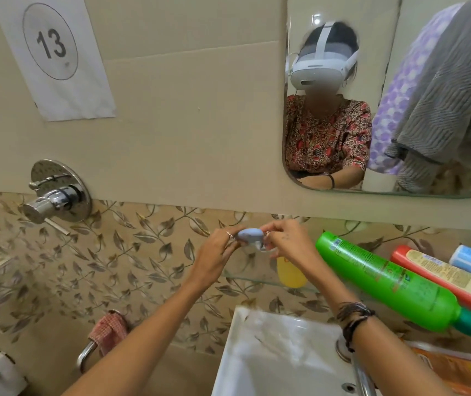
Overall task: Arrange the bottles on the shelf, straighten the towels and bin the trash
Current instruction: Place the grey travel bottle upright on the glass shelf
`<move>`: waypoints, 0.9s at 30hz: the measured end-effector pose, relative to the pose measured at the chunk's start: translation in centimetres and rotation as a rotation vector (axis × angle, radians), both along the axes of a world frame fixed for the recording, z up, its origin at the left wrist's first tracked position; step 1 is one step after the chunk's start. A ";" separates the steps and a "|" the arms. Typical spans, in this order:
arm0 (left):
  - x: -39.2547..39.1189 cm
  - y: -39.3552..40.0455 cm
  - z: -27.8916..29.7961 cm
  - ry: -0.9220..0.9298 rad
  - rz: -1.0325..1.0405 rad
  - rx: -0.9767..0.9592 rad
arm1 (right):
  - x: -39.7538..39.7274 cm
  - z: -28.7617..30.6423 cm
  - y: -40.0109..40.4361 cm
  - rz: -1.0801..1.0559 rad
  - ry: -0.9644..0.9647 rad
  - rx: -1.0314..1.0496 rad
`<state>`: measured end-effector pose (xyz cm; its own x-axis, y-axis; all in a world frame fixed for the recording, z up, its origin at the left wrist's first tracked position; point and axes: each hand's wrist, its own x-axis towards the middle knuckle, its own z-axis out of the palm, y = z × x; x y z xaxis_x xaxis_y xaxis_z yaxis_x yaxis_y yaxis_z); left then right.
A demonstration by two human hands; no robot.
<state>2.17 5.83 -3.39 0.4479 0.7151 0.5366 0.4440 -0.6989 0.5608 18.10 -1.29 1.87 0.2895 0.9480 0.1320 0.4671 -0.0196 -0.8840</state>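
Forearms frame it: our left hand point(219, 250) and right hand point(284, 240) pinch opposite ends of the small blue-grey pump cap point(250, 237) (axis roughly level) above the yellow bottle point(291, 274).

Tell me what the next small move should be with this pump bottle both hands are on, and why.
Probably let go and turn to the green bottle. Both the left hand and right hand pinch the blue pump head of the yellow bottle, which already stands upright on the glass shelf, while the green one leans tilted.
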 end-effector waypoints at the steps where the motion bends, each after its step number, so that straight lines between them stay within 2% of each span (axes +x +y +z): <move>1: 0.2 0.0 0.5 -0.063 0.020 -0.032 | 0.3 0.5 0.0 0.036 0.037 0.014; 3: 0.6 0.1 1.8 -0.181 0.015 -0.104 | 0.7 1.6 -0.1 0.101 0.090 0.059; 9: 1.4 -1.0 6.3 -0.363 -0.234 -0.273 | 1.4 4.1 -0.8 0.212 0.161 0.150; 15: 2.8 -2.3 9.6 -0.543 -0.274 -0.370 | 1.9 6.1 -2.2 0.191 0.261 0.301; 27: 8.1 -5.9 16.9 -0.579 -0.450 -0.322 | 6.2 12.4 -8.2 0.039 0.125 0.469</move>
